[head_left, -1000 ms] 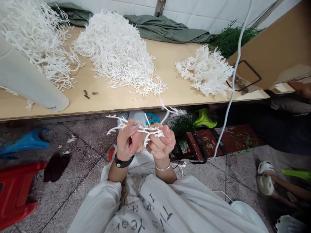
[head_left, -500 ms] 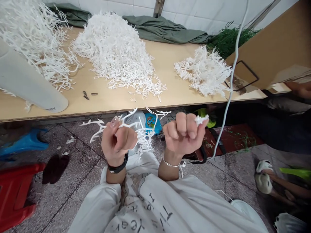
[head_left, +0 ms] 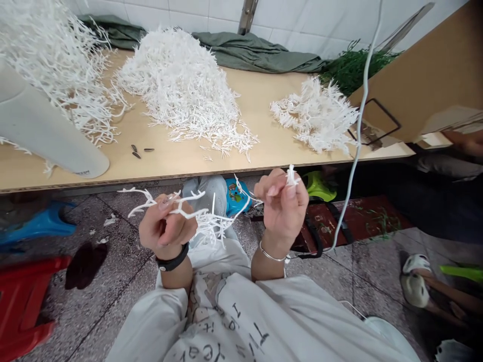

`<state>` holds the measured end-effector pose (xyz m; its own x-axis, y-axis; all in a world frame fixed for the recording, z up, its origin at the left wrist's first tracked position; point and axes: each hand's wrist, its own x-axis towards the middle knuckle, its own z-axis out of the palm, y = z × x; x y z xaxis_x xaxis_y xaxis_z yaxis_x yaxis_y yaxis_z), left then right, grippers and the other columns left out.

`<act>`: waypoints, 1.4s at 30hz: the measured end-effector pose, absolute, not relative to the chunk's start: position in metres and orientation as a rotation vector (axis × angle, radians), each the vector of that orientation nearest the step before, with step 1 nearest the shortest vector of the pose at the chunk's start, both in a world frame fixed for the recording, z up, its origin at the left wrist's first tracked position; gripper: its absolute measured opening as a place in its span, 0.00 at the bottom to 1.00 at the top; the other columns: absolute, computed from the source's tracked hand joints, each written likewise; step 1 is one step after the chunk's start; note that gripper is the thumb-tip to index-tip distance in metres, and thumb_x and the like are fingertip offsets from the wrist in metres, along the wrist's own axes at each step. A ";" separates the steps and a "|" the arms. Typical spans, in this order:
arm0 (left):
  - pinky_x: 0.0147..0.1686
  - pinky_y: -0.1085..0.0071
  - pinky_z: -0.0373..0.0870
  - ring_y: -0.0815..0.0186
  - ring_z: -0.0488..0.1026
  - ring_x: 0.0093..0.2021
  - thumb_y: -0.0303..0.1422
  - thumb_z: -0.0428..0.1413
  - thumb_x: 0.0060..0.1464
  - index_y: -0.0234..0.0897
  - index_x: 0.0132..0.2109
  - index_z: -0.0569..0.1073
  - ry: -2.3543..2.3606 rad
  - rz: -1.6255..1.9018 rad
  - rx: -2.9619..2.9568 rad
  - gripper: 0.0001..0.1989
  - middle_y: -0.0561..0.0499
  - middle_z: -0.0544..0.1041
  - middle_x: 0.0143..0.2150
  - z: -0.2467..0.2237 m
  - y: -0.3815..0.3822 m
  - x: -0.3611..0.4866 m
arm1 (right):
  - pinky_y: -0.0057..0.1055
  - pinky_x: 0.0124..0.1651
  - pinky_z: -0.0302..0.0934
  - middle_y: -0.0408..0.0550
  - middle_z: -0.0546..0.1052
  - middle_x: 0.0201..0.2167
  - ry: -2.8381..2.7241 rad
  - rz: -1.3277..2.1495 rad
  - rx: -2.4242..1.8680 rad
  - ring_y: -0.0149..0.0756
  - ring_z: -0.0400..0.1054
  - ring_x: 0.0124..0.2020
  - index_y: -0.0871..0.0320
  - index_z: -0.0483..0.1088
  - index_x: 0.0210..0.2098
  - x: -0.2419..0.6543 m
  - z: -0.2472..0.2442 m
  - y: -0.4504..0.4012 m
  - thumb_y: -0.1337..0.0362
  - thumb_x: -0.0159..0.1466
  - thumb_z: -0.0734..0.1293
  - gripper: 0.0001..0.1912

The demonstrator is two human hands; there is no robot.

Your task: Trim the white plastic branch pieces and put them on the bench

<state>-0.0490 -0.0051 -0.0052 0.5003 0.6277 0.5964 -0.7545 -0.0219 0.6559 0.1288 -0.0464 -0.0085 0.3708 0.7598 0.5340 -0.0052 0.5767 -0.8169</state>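
Note:
My left hand [head_left: 166,229] is closed around a bunch of white branching plastic sprigs [head_left: 196,213] that fan out to both sides, below the table edge. A little to its right, my right hand [head_left: 283,206] is raised with its fingers pinching a small white plastic piece [head_left: 291,176] at the fingertips. The two hands are apart, over my lap and the white shirt. On the wooden table [head_left: 181,161] above lie a large middle pile of white sprigs [head_left: 181,85], a smaller right pile [head_left: 315,113] and a left pile [head_left: 49,65].
A white cylinder [head_left: 45,136] lies at the table's left. A white cable [head_left: 356,125] hangs down on the right beside a cardboard box [head_left: 422,75]. Green cloth [head_left: 256,50] and green sprigs [head_left: 354,60] sit at the back. Red stool [head_left: 22,301] and blue item [head_left: 41,221] stand on the floor.
My hands were together on one sprig bunch, then pulled apart. The right hand came away with a small white piece and now holds it up at the fingertips; the left moved left with the bunch.

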 end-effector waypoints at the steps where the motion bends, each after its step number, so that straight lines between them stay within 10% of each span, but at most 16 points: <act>1: 0.05 0.82 0.47 0.79 0.40 0.03 0.35 0.41 0.63 0.37 0.09 0.49 -0.185 1.089 1.115 0.33 0.59 0.43 0.03 -0.006 -0.005 -0.049 | 0.26 0.22 0.49 0.39 0.58 0.20 -1.107 0.515 -0.861 0.25 0.53 0.19 0.55 0.63 0.24 0.129 -0.009 -0.047 0.51 0.62 0.63 0.16; 11: 0.08 0.81 0.44 0.78 0.44 0.07 0.37 0.35 0.65 0.36 0.14 0.54 -0.369 0.981 1.032 0.30 0.58 0.47 0.06 -0.009 -0.007 -0.047 | 0.28 0.27 0.53 0.38 0.59 0.19 -1.144 -0.055 -1.361 0.25 0.55 0.21 0.56 0.63 0.25 0.159 -0.010 0.016 0.48 0.63 0.61 0.19; 17: 0.11 0.77 0.45 0.76 0.47 0.10 0.48 0.38 0.63 0.36 0.16 0.60 -0.034 0.959 1.132 0.32 0.56 0.49 0.08 -0.006 -0.012 -0.037 | 0.33 0.40 0.61 0.46 0.73 0.34 -1.313 0.222 -1.561 0.32 0.66 0.33 0.56 0.66 0.44 0.171 -0.038 0.034 0.48 0.58 0.67 0.22; 24: 0.07 0.79 0.45 0.76 0.41 0.07 0.51 0.41 0.61 0.38 0.15 0.57 -0.120 0.899 0.827 0.31 0.59 0.44 0.08 -0.002 -0.010 -0.025 | 0.39 0.48 0.64 0.48 0.78 0.36 -1.607 0.952 -0.669 0.38 0.72 0.41 0.53 0.74 0.40 0.162 -0.032 -0.035 0.39 0.62 0.54 0.29; 30: 0.11 0.81 0.52 0.75 0.45 0.12 0.45 0.37 0.65 0.39 0.32 0.70 0.092 1.195 0.507 0.23 0.60 0.48 0.14 0.005 -0.009 -0.015 | 0.33 0.43 0.65 0.55 0.73 0.52 -1.887 1.046 -0.603 0.38 0.69 0.46 0.55 0.61 0.60 0.173 -0.027 -0.053 0.48 0.51 0.73 0.41; 36: 0.33 0.73 0.69 0.70 0.69 0.28 0.49 0.46 0.59 0.37 0.43 0.73 0.212 1.237 0.737 0.21 0.52 0.68 0.27 -0.001 -0.004 -0.004 | 0.23 0.23 0.50 0.38 0.68 0.21 -1.789 1.067 -0.826 0.23 0.55 0.21 0.59 0.72 0.42 0.152 -0.022 -0.060 0.60 0.55 0.72 0.17; 42: 0.46 0.67 0.69 0.60 0.73 0.46 0.56 0.53 0.50 0.36 0.54 0.71 0.253 0.892 1.195 0.32 0.43 0.76 0.44 -0.019 0.002 -0.008 | 0.23 0.21 0.42 0.34 0.56 0.17 -1.543 1.207 -0.801 0.22 0.47 0.19 0.58 0.70 0.34 0.148 -0.025 -0.068 0.63 0.53 0.72 0.11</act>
<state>-0.0082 0.0021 -0.0194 0.6458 0.7134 0.2719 -0.4644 0.0844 0.8816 0.1478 -0.0677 -0.0255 -0.3017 0.9067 0.2949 -0.0680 0.2881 -0.9552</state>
